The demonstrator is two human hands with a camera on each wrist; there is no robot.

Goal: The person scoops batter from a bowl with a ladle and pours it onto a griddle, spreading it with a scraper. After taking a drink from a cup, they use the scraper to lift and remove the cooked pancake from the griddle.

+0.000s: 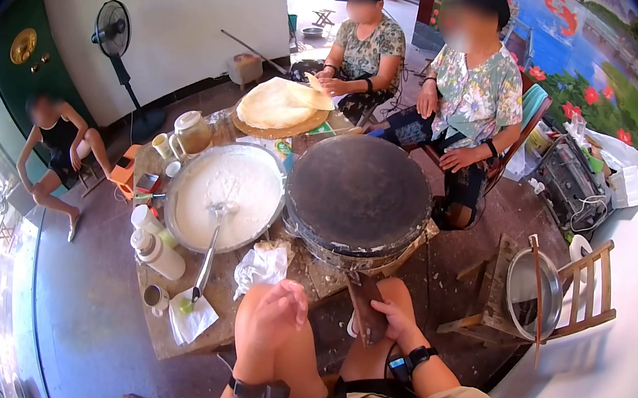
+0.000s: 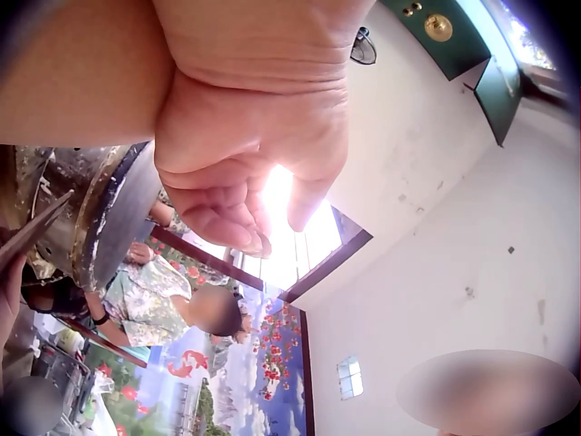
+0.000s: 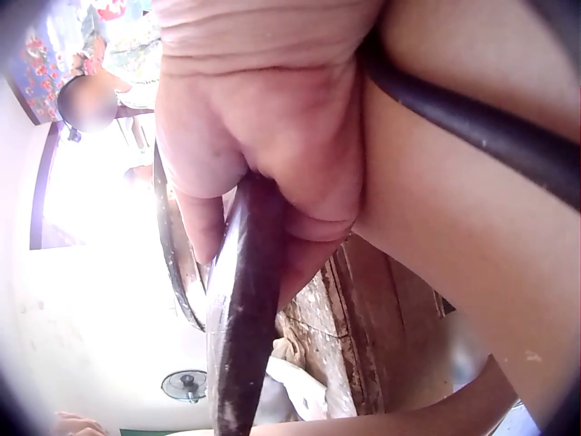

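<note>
My right hand (image 1: 397, 322) grips a flat dark brown wooden spreader (image 1: 365, 311) by one end, close over my right thigh. In the right wrist view the spreader (image 3: 247, 309) runs down from between thumb and fingers. My left hand (image 1: 280, 307) is raised above my left knee, fingers loosely bent and holding nothing; the left wrist view shows the same hand (image 2: 254, 127) with a gap between thumb and fingers. In front of me stands a round dark griddle (image 1: 360, 192). Left of it, a wide metal basin (image 1: 217, 250) holds white batter (image 1: 209, 176) and a ladle (image 1: 208, 257).
Thin round flatbreads (image 1: 275, 105) lie stacked at the table's far side, near two seated people. A crumpled white cloth (image 1: 262, 266), a thermos-like bottle (image 1: 158, 256) and a mug (image 1: 156, 298) stand nearer. On a wooden chair (image 1: 585, 286) to the right sits a metal bowl (image 1: 517, 285).
</note>
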